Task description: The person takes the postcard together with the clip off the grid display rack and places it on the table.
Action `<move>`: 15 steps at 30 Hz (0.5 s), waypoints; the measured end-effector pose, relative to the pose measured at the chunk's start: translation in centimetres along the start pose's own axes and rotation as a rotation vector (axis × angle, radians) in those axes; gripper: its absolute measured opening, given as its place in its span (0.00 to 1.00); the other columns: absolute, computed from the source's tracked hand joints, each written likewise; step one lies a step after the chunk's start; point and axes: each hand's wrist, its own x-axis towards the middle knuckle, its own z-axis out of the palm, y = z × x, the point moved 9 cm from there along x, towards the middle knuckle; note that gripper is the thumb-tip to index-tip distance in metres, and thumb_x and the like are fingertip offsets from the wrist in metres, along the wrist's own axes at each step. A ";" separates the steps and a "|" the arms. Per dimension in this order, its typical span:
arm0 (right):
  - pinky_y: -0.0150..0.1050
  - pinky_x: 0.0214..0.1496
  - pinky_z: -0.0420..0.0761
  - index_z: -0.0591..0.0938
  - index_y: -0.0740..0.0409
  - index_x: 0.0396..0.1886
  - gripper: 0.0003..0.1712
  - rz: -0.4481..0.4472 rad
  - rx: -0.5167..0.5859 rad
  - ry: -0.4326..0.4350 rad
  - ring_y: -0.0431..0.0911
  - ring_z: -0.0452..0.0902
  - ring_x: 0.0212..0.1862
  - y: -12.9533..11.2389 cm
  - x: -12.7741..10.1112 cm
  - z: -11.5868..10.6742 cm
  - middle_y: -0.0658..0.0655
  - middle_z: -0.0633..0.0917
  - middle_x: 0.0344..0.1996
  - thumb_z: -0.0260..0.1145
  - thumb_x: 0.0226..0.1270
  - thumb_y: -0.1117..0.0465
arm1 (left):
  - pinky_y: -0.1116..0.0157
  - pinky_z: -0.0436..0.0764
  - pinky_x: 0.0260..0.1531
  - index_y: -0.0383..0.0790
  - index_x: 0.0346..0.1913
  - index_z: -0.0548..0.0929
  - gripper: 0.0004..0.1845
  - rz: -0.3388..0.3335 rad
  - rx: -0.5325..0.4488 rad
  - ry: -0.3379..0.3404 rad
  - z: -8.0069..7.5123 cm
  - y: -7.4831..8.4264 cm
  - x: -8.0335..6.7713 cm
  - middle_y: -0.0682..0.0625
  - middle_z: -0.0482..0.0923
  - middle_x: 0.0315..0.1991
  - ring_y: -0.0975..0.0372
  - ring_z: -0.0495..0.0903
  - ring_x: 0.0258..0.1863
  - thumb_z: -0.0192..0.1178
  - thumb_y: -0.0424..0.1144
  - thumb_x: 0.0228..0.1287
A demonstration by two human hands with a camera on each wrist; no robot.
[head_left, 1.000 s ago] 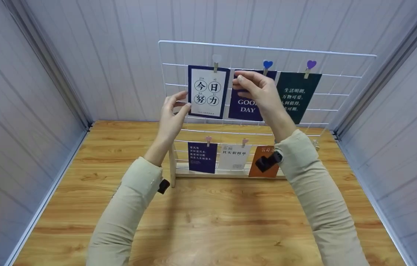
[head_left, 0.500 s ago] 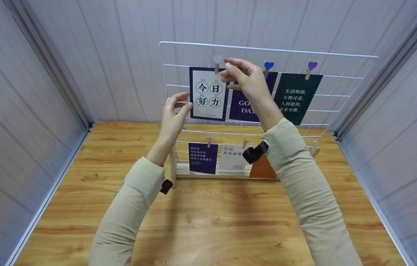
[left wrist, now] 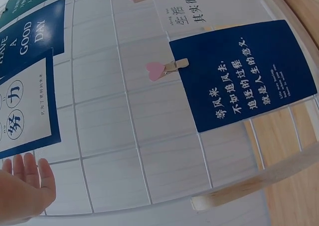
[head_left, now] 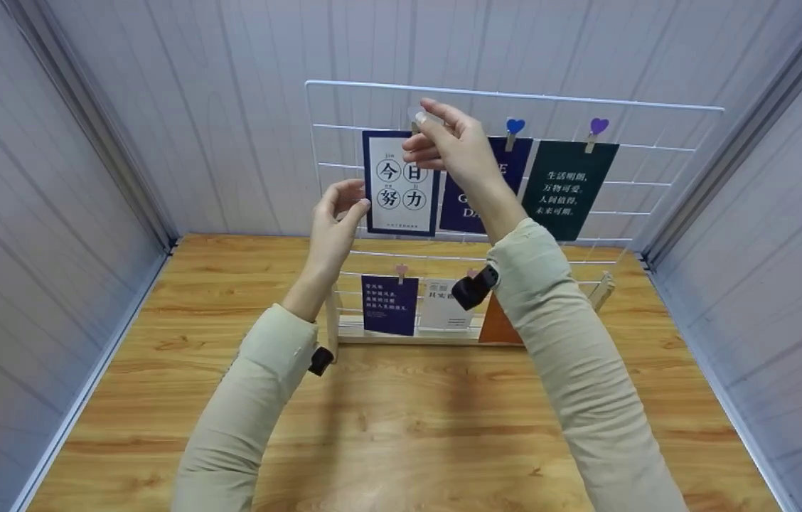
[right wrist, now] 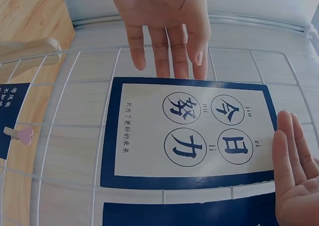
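A dark blue-bordered white card (head_left: 390, 206) with printed characters hangs at the upper left of a white wire grid rack (head_left: 500, 91). My left hand (head_left: 333, 226) is at its left edge. In the right wrist view the fingertips (right wrist: 177, 69) meet that edge, loosely extended. At the card's top, my right hand (head_left: 459, 153) reaches to a clothespin with a pale heart (head_left: 414, 112). The thumb overlaps the heart, and the fingers cover part of the clip and the card's upper right corner. Whether they touch the clip is not visible.
A blue card (head_left: 458, 213) and a green card (head_left: 571, 192) hang to the right under heart clips. Below are a blue card (head_left: 389, 306), a white card (head_left: 444, 306) and an orange card (head_left: 499, 327). The wooden stand (head_left: 408, 340) supports the rack on the wood-grain tabletop (head_left: 387, 419).
My right hand has moved left and slightly up, from in front of the middle blue card to the pale heart clothespin. My left hand stays at the card's left edge.
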 end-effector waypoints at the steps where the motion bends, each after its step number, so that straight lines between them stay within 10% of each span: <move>1: 0.40 0.41 0.76 0.68 0.42 0.58 0.26 0.001 0.007 0.000 0.52 0.78 0.37 0.4 0.4 0.0 0.61 0.81 0.34 0.59 0.59 0.47 | 0.67 0.70 0.44 0.29 0.49 0.71 0.14 -0.001 -0.001 0.001 0.0 0.0 0.0 0.43 0.71 0.41 0.58 0.70 0.41 0.51 0.26 0.59; 15: 0.39 0.35 0.77 0.76 0.47 0.50 0.18 0.028 -0.045 0.108 0.52 0.79 0.32 0.4 1.2 -0.2 0.61 0.81 0.30 0.59 0.60 0.51 | 0.69 0.71 0.36 0.25 0.45 0.73 0.12 -0.011 0.042 0.024 0.2 0.1 -0.1 0.41 0.72 0.36 0.57 0.71 0.34 0.53 0.24 0.57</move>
